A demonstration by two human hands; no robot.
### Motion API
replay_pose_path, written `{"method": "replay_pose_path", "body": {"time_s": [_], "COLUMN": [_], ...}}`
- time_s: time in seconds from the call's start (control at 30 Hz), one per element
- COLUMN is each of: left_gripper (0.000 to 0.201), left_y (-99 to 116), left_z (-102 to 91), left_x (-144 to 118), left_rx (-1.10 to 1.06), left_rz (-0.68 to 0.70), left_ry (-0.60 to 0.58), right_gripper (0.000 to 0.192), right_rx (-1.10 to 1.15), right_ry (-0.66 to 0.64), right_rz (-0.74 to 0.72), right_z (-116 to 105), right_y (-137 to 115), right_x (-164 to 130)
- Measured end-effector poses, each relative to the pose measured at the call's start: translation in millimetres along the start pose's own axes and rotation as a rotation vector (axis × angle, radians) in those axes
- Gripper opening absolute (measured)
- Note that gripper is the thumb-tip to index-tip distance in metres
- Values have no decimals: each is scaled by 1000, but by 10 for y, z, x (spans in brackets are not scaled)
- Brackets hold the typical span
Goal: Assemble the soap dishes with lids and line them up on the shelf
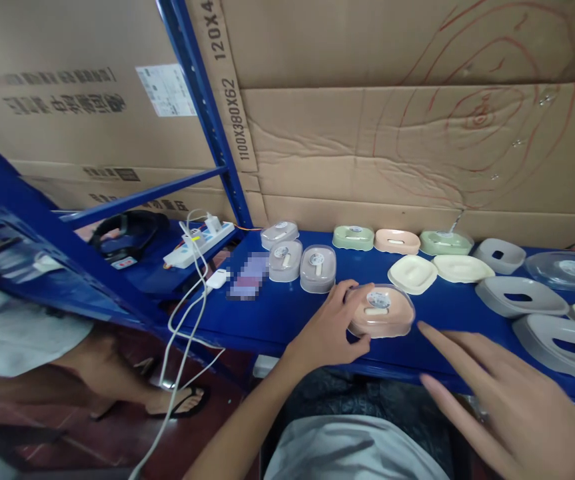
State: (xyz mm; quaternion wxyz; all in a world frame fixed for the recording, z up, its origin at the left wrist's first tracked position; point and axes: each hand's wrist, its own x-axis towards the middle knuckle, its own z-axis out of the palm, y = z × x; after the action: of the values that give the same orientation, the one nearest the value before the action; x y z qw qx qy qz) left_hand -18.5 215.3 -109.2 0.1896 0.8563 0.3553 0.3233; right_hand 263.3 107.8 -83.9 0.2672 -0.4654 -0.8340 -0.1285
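Note:
My left hand (331,327) grips the left side of a pink soap box with a clear lid (382,311), which rests on the blue shelf (277,313). My right hand (512,400) hovers low at the right with its fingers spread, fingertips just right of that box and holding nothing. Three grey lidded boxes (300,260) stand to the left of the pink one. Behind it sit green and pink lidded boxes (374,238), cream trays (412,273) and grey bases (520,295).
Cardboard cartons (392,120) form the back wall behind the shelf. A blue upright post (207,113) stands at the left. A white power strip (200,243) with trailing cables and a black headset (124,233) lie on a lower shelf. Another person's leg in a sandal (167,400) is on the floor at left.

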Motion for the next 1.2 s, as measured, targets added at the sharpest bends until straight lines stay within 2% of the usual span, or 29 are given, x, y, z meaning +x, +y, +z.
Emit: {"method": "replay_pose_path", "body": {"time_s": [0.13,0.23,0.3,0.43,0.53,0.7,0.8,0.9,1.03,1.2], "left_gripper": [80,87,91,97,100,86,80,82,78,70], "left_y": [45,67,85,120,114,-19,-180,-361,-529,-612], "left_z": [36,56,57,46,-4,-316,-546,-653,-594,-523], "left_x": [25,31,28,17,-6,-83,-130,-159,-131,36], "left_rx": [164,254,306,380,397,461,569,644,697,769], "left_rz": [-20,4,10,-27,-29,-106,-216,-295,-298,-311], "left_ry": [38,44,62,92,107,199,255,240,145,104], "right_gripper": [64,68,72,92,95,100,94,82,70,65], "right_rx": [-196,-177,-125,-69,-77,-123,-128,-109,-71,-103], "right_ry": [-156,-175,-184,-231,-242,-162,-140,-157,-199,-240], "right_rz": [-6,20,31,38,68,97,49,-49,-102,-124], "right_z": [496,670,718,829,906,847,805,852,976,1069], "right_y": [180,249,293,407,459,387,300,255,287,364], "right_x": [189,316,446,740,848,802,786,847,1026,1263]}}
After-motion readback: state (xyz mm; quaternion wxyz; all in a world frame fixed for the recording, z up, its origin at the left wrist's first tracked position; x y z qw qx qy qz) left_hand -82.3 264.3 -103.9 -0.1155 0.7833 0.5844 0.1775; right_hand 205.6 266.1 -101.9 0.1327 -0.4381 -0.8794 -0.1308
